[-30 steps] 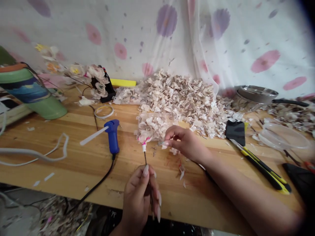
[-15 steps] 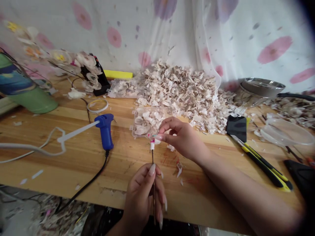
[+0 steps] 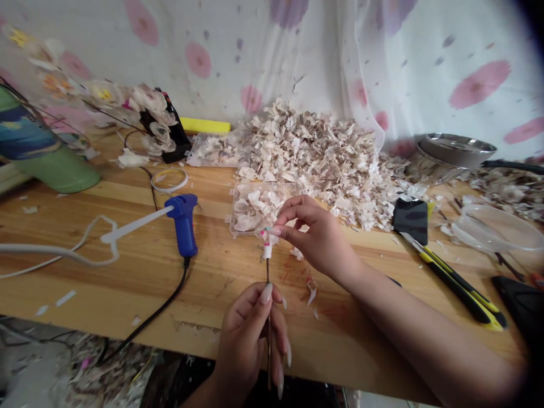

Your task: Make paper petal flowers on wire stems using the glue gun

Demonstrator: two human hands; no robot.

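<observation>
A thin dark stem [image 3: 268,271] stands nearly upright in my left hand [image 3: 250,334], which is closed around it. Its top end carries a white wrapped head [image 3: 267,250] with bright pink on it. Over that head, my right hand [image 3: 312,232] pinches a pale petal [image 3: 274,238] between thumb and fingertips, and the petal touches or nearly touches the head. A speck of teal shows by the thumb tip; I cannot tell what it is. Just behind the fingers lies a clear plastic box [image 3: 232,218] holding white petals [image 3: 250,208].
A blue glue gun [image 3: 183,226] stands at left, its cord [image 3: 164,309] running off the table edge. Dried petals [image 3: 314,153] are heaped behind. At right lie a yellow-black utility knife [image 3: 459,289], a clear lid [image 3: 488,229] and a metal pan [image 3: 457,148]. A green container [image 3: 68,170] stands far left.
The view has shifted slightly. Both hands keep their grips, and my right fingertips have risen a little relative to the stem's head.
</observation>
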